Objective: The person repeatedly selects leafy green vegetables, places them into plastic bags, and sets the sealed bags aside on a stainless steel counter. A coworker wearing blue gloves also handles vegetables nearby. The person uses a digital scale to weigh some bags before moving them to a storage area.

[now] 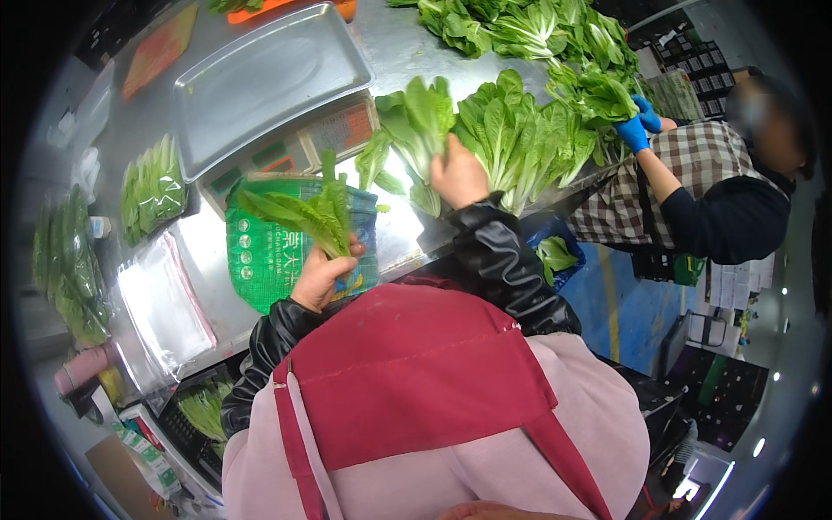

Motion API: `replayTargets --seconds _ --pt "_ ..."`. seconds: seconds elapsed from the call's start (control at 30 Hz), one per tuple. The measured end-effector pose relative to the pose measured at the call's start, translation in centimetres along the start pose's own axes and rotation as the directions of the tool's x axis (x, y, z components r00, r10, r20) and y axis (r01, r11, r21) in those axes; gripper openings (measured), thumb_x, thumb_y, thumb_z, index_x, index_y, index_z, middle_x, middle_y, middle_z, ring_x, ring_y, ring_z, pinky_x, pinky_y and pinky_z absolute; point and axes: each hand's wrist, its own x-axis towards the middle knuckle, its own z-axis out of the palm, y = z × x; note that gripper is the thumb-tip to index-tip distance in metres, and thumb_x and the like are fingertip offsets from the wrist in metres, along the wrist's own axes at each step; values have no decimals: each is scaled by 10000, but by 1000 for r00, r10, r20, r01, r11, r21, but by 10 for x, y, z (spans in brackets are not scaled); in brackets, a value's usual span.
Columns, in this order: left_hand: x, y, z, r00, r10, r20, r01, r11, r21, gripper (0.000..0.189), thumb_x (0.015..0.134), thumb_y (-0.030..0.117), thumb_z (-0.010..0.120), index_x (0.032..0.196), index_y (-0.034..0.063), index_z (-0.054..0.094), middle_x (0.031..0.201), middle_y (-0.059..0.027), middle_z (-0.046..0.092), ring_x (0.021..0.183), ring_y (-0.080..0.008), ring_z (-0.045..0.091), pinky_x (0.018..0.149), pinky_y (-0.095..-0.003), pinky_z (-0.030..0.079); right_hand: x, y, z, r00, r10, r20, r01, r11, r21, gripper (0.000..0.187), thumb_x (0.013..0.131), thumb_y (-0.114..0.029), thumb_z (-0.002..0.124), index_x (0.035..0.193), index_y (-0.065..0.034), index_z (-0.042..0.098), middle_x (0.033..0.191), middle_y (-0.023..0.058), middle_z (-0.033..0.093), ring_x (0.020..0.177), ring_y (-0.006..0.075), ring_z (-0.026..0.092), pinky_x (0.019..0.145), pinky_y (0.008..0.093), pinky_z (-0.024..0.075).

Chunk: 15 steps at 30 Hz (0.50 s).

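Observation:
My left hand grips the base of a small bunch of leafy greens, held above a green woven plastic sack that bears writing. Further right, my right hand is at a blurred head of leafy greens at the left end of a row; its fingertips are partly hidden, and whether they close on it I cannot tell. Right beside that hand, more heads of greens lie along the steel table. Behind the sack are a digital scale and a metal tray.
Bagged greens, a stack of clear plastic bags and bagged long vegetables lie at the left. A co-worker's blue-gloved hands hold greens at the right. A blue bag with leaves hangs below the table edge.

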Motion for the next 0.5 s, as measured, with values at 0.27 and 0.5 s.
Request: replayTargets --seconds 0.27,0.5 --pt "-6 5 3 995 68 -69 -79 980 -181 265 828 -3 595 1089 -27 554 997 -77 599 877 -179 606 816 -307 496 18 3 2 994 111 -15 -103 959 264 374 835 -244 639 1115 3 627 894 228 690 813 380 682 735 438 540" --pt "-12 4 3 987 113 -116 -126 986 -108 396 772 -82 545 1158 -7 499 1074 -108 600 1008 -240 626 928 -368 469 -56 18 -7 989 -27 146 8 992 129 485 897 -196 597 1307 47 503 846 227 675 716 330 681 632 393 539"
